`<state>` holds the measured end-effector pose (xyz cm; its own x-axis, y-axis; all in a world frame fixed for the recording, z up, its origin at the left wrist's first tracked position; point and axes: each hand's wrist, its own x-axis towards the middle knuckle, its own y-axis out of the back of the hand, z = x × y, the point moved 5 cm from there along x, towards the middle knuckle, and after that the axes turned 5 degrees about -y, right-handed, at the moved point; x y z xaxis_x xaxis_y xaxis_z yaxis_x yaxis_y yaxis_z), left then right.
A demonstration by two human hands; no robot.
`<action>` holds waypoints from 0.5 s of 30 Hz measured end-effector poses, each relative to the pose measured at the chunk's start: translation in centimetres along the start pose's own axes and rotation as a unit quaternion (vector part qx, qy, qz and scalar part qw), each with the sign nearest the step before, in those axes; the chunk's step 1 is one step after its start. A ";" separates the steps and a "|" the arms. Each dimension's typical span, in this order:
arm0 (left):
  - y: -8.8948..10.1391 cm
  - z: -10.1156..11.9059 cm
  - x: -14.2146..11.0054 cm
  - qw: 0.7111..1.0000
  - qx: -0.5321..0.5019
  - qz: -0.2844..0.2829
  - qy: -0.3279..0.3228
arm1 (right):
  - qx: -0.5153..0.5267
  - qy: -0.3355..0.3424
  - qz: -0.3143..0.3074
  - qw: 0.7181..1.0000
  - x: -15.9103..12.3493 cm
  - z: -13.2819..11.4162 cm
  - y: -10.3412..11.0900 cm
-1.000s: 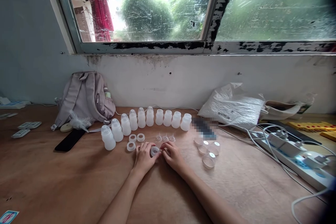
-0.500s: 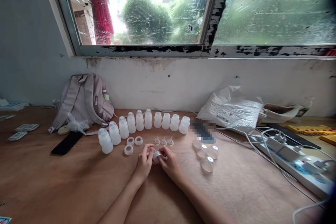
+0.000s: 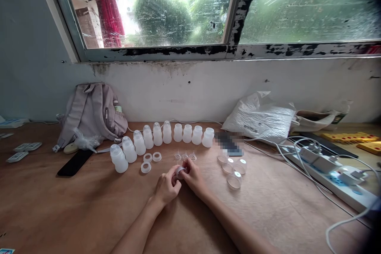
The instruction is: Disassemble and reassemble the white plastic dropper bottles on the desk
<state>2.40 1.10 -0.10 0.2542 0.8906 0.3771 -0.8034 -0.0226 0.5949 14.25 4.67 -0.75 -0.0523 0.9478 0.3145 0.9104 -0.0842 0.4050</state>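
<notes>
Pinching a translucent ring point(image 3: 179, 172) with left hand point(image 3: 167, 187) and right hand point(image 3: 193, 175), both closed on it over the table point(image 3: 89, 210), apparently for steadying it.
Facing three white rings point(image 3: 145, 171) and three clear peaked pieces point(image 3: 185, 158), probably grouped for easy reach; looking past those to an arc of frosted bottles point(image 3: 167, 134), topped at left, open-necked at right, contents unreadable; and having four clear cups point(image 3: 234, 183) lying at right, seemingly empty.

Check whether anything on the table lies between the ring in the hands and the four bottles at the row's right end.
Yes: three small clear pieces lie between the ring, held by the left hand and right hand, and those bottles.
</notes>
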 end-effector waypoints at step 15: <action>0.4 0.2 -0.1 0.999 0.029 0.013 -0.023 | 0.002 -0.006 -0.059 0.998 0.6 0.8 -0.6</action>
<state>2.18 0.87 0.22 0.2597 0.8672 0.4249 -0.7776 -0.0731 0.6245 14.05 5.51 -1.52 -0.1537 0.9548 0.2543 0.9001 0.0291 0.4347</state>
